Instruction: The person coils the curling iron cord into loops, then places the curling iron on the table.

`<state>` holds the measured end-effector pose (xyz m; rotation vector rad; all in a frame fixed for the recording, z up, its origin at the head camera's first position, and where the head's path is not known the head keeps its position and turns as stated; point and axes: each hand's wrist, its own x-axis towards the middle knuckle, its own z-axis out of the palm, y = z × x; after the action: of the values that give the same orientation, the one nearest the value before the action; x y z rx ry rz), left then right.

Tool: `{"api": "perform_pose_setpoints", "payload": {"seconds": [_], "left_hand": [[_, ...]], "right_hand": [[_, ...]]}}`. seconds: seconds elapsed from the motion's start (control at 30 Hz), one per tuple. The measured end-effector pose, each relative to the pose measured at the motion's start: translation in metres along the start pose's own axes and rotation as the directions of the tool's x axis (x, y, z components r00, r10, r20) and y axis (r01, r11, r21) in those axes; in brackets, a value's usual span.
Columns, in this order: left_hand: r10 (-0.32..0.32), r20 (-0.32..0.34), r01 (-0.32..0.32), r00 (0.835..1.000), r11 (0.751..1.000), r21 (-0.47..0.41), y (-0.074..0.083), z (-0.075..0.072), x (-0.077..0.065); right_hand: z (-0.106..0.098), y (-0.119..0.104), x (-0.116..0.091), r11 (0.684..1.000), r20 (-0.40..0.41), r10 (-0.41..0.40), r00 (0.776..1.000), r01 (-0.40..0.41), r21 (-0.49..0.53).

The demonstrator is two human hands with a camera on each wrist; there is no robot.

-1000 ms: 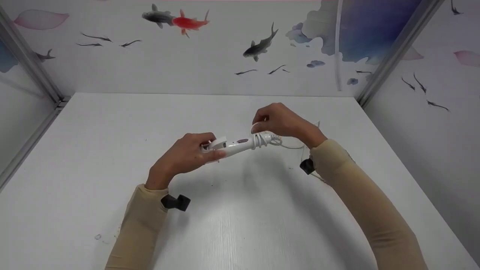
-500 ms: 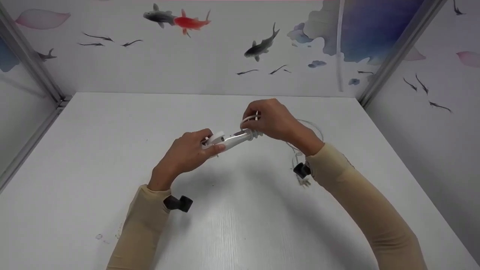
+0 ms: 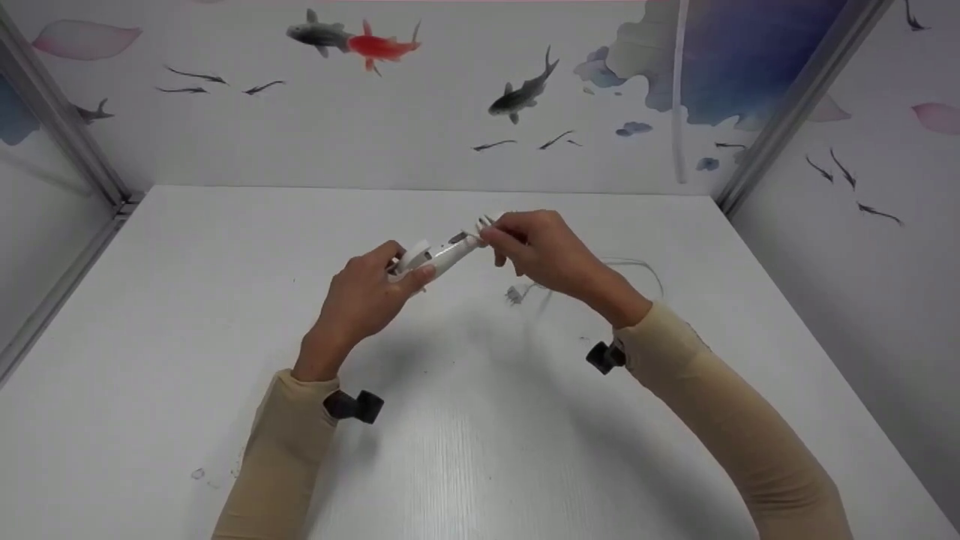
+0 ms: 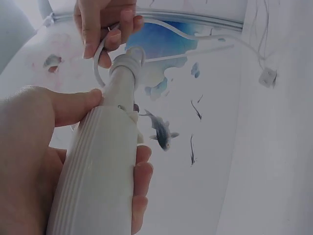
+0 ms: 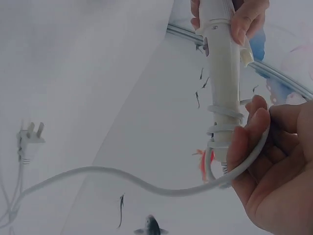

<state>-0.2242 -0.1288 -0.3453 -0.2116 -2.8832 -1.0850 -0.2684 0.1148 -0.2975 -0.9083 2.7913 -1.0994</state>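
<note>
My left hand (image 3: 367, 292) grips a white curling iron (image 3: 448, 259) around its thicker ribbed body, thumb along the top in the left wrist view. The slimmer handle, with a dark oval button panel, points up and right towards my right hand (image 3: 551, 251). Several loops of white power cord (image 5: 222, 128) wrap the handle's tail end. With curled fingers my right hand holds a stretch of that cord beside the loops. From there the cord runs down to a white plug (image 5: 30, 141), which hangs free. The end of the iron inside my left palm is hidden.
A white table (image 3: 450, 450) lies under both hands, with shadows of the arms on it. Behind it stands a white panel (image 3: 420, 142) printed with fish. Grey metal posts (image 3: 799, 109) frame the corners. Each wrist bears a small black camera (image 3: 367, 406).
The iron has tilted more steeply and its handle end has risen. My right hand has carried the cord around the tail end. The plug has swung left below the right hand.
</note>
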Motion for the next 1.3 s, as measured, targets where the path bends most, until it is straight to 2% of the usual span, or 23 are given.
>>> {"api": "perform_pose_setpoints", "payload": {"seconds": [0.17, 0.4, 0.57, 0.77, 0.87, 1.03, 1.23, 1.3], "left_hand": [[-0.009, -0.035, 0.008, 0.999, 1.000, -0.029, 0.000, -0.005, 0.000], [-0.008, -0.039, 0.006, 0.999, 0.998, -0.062, -0.003, -0.010, -0.002], [0.013, -0.025, -0.016, 1.000, 0.995, -0.099, -0.004, -0.010, -0.002], [0.053, -0.002, -0.052, 0.999, 0.987, -0.150, -0.003, -0.010, -0.002], [0.069, 0.019, -0.065, 0.997, 0.982, -0.176, -0.003, -0.009, -0.002], [0.099, 0.064, -0.086, 0.993, 0.981, -0.174, -0.003, -0.005, -0.003], [0.157, 0.104, -0.140, 0.982, 0.978, -0.152, -0.004, -0.003, -0.002], [0.174, 0.114, -0.157, 0.978, 0.977, -0.143, -0.004, -0.003, -0.002]], "right_hand": [[0.002, 0.013, -0.001, 0.993, 0.073, 0.024, 0.997, -0.033, 0.116], [0.007, 0.035, -0.005, 0.968, 0.197, 0.005, 0.980, -0.054, 0.245], [0.008, 0.047, -0.006, 0.966, 0.271, 0.050, 0.961, -0.116, 0.231], [0.009, 0.060, -0.002, 0.959, 0.373, 0.157, 0.914, -0.231, 0.162], [0.010, 0.067, 0.002, 0.958, 0.372, 0.207, 0.905, -0.264, 0.109], [0.013, 0.080, 0.007, 0.960, 0.334, 0.241, 0.911, -0.275, 0.059], [0.010, 0.086, 0.012, 0.954, 0.277, 0.235, 0.932, -0.276, 0.119], [0.006, 0.085, 0.013, 0.961, 0.258, 0.197, 0.946, -0.238, 0.138]]}}
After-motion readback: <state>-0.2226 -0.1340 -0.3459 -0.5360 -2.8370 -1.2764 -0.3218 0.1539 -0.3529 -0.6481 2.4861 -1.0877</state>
